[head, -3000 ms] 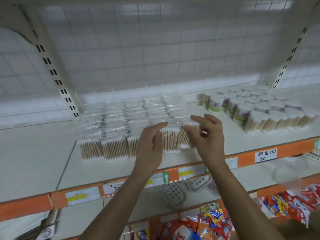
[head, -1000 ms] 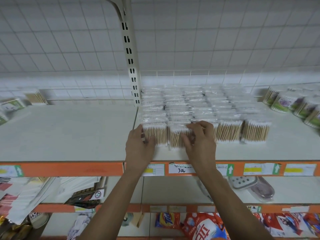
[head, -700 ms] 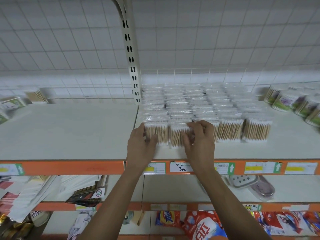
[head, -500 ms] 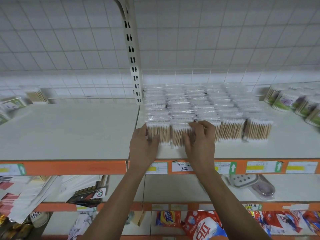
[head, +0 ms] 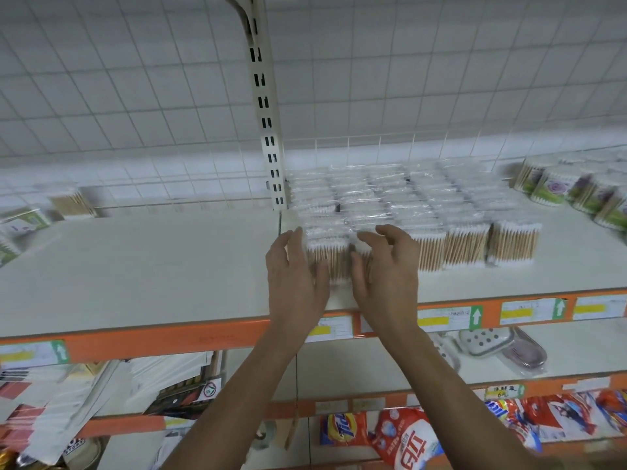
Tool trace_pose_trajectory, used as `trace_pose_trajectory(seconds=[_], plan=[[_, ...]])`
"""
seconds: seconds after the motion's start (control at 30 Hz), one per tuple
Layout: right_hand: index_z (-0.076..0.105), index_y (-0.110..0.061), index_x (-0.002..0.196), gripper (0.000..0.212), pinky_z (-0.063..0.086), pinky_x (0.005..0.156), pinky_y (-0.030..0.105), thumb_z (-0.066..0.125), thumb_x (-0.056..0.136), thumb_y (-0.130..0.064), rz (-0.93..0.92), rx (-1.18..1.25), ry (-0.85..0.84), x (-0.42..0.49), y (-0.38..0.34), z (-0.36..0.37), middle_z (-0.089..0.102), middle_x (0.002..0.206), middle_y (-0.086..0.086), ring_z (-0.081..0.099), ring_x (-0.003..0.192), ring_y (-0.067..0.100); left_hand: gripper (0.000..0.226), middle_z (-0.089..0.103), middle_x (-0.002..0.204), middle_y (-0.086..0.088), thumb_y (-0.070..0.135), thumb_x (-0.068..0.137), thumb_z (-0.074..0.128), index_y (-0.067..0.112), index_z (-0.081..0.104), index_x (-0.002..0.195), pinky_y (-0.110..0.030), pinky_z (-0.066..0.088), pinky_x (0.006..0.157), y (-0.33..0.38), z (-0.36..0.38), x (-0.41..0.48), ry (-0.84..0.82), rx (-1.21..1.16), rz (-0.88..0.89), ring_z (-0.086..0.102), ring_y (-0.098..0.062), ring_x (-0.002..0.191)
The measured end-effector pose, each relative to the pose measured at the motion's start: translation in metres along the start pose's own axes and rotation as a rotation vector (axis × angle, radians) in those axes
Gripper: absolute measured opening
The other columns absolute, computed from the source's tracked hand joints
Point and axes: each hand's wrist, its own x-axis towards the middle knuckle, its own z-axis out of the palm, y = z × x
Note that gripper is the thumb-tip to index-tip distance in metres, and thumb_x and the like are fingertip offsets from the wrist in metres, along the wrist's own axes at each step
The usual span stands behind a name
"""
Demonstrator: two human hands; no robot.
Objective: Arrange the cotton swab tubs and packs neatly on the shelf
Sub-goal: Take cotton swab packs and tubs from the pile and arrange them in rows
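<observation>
Reading from the left, the white laminate shelf (head: pixel 152 266) with its orange front rail (head: pixel 203 337) carries a few blurred stray items at its far end. Among them is a lone clear-wrapped pack of wooden-stemmed swabs (head: pixel 71 203) against the back grille, well apart from the main stock. We judge that these strays are left to be gathered. A bare stretch follows, up to the cream slotted upright (head: pixel 268 130). Just right of it the left hand (head: pixel 295 276) is open, its straight fingers laid flat against the left side of the front corner pack (head: pixel 330 262). The right hand (head: pixel 386 269) is likewise open, fingers loosely arched over the neighbouring front pack and thumb at the seam between the two; whether its fingertips touch the wrap we cannot tell. We take the step in hand to be squaring the front row. Behind and to the right lies the block of transparent film packs (head: pixel 441 205), several columns wide, with white tips up and pale stems showing at the front. Its rows are close and nearly even, so this part looks almost done. Further right, after a gap, the round green-and-purple-labelled tubs (head: pixel 556 191) are grouped at the frame edge, partly cut off.
</observation>
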Motion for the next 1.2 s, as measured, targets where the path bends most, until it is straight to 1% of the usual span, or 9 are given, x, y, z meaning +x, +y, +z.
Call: trace_pose_trajectory(seconds=[0.13, 0.3, 0.4, 0.53, 0.7, 0.8, 0.9, 1.0, 1.2], plan=[[0.064, -0.007, 0.105, 0.024, 0.046, 0.088, 0.038, 0.055, 0.085, -0.014, -0.063, 0.044, -0.045, 0.0, -0.023, 0.016, 0.053, 0.117, 0.016, 0.044, 0.109, 0.024, 0.052, 0.046, 0.132, -0.019, 0.032, 0.088, 0.042, 0.003, 0.047, 0.131, -0.036, 0.035, 0.102, -0.011, -0.015, 0.004, -0.007, 0.063, 0.059, 0.042, -0.034, 0.123], [0.063, -0.011, 0.108, 0.029, 0.044, 0.09, 0.035, 0.048, 0.084, -0.018, -0.14, 0.066, -0.179, 0.007, -0.043, 0.038, 0.053, 0.122, 0.014, 0.044, 0.111, 0.024, 0.042, 0.047, 0.133, -0.018, 0.009, 0.086, 0.058, 0.006, 0.053, 0.128, -0.047, 0.043, 0.098, -0.031, -0.036, 0.013, 0.019, 0.141, 0.059, 0.042, -0.037, 0.124], [0.062, -0.01, 0.112, 0.036, 0.044, 0.094, 0.035, 0.042, 0.084, -0.022, -0.196, 0.091, -0.297, 0.012, -0.059, 0.058, 0.054, 0.125, 0.016, 0.04, 0.114, 0.023, 0.04, 0.052, 0.128, -0.02, 0.013, 0.085, 0.049, 0.004, 0.057, 0.123, -0.049, 0.047, 0.092, -0.049, -0.055, 0.015, 0.061, 0.253, 0.035, 0.049, -0.041, 0.118], [0.061, -0.007, 0.115, 0.036, 0.045, 0.094, 0.046, 0.063, 0.08, -0.011, -0.268, 0.104, -0.407, 0.013, -0.09, 0.085, 0.053, 0.129, 0.018, 0.05, 0.117, 0.035, 0.047, 0.055, 0.128, -0.019, 0.023, 0.085, 0.036, 0.005, 0.058, 0.122, -0.05, 0.049, 0.087, -0.079, -0.085, 0.014, 0.076, 0.455, -0.019, 0.051, -0.042, 0.116], [0.054, -0.007, 0.127, 0.044, 0.038, 0.103, 0.047, 0.063, 0.084, -0.012, -0.339, 0.159, -0.587, 0.013, -0.129, 0.119, 0.043, 0.139, 0.017, 0.04, 0.127, 0.036, 0.041, 0.056, 0.128, -0.018, 0.014, 0.083, 0.066, 0.006, 0.059, 0.122, -0.051, 0.051, 0.081, -0.118, -0.121, 0.008, 0.115, 0.603, -0.143, 0.051, -0.043, 0.117], [0.044, -0.011, 0.136, 0.047, 0.027, 0.11, 0.039, 0.055, 0.09, -0.018, -0.412, 0.159, -0.709, 0.014, -0.158, 0.148, 0.031, 0.148, 0.012, 0.027, 0.136, 0.03, 0.044, 0.057, 0.127, -0.019, 0.017, 0.08, 0.07, 0.007, 0.059, 0.122, -0.051, 0.052, 0.079, -0.146, -0.147, 0.011, 0.119, 0.677, -0.229, 0.051, -0.043, 0.116], [0.04, -0.014, 0.139, 0.047, 0.024, 0.11, 0.034, 0.05, 0.093, -0.019, -0.493, 0.172, -0.766, 0.013, -0.191, 0.179, 0.025, 0.151, 0.009, 0.022, 0.138, 0.026, 0.048, 0.051, 0.135, -0.017, 0.023, 0.084, 0.066, 0.008, 0.055, 0.129, -0.051, 0.049, 0.086, -0.173, -0.175, 0.018, 0.127, 0.731, -0.306, 0.045, -0.041, 0.124], [0.038, -0.015, 0.139, 0.047, 0.023, 0.11, 0.034, 0.049, 0.094, -0.019, -0.529, 0.176, -0.806, 0.012, -0.224, 0.217, 0.023, 0.152, 0.008, 0.02, 0.138, 0.025, 0.055, 0.031, 0.151, -0.008, 0.034, 0.094, 0.051, 0.016, 0.036, 0.143, -0.045, 0.035, 0.102, -0.206, -0.203, 0.029, 0.086, 0.773, -0.419, 0.024, -0.031, 0.139], [0.04, -0.014, 0.137, 0.046, 0.025, 0.109, 0.035, 0.049, 0.093, -0.019, -0.536, 0.14, -0.814, 0.022, -0.281, 0.3, 0.026, 0.151, 0.009, 0.024, 0.137, 0.026, 0.061, 0.022, 0.153, -0.007, 0.038, 0.093, 0.049, 0.019, 0.025, 0.146, -0.042, 0.03, 0.106, -0.274, -0.258, 0.059, 0.04, 0.832, -0.505, 0.016, -0.029, 0.141]])
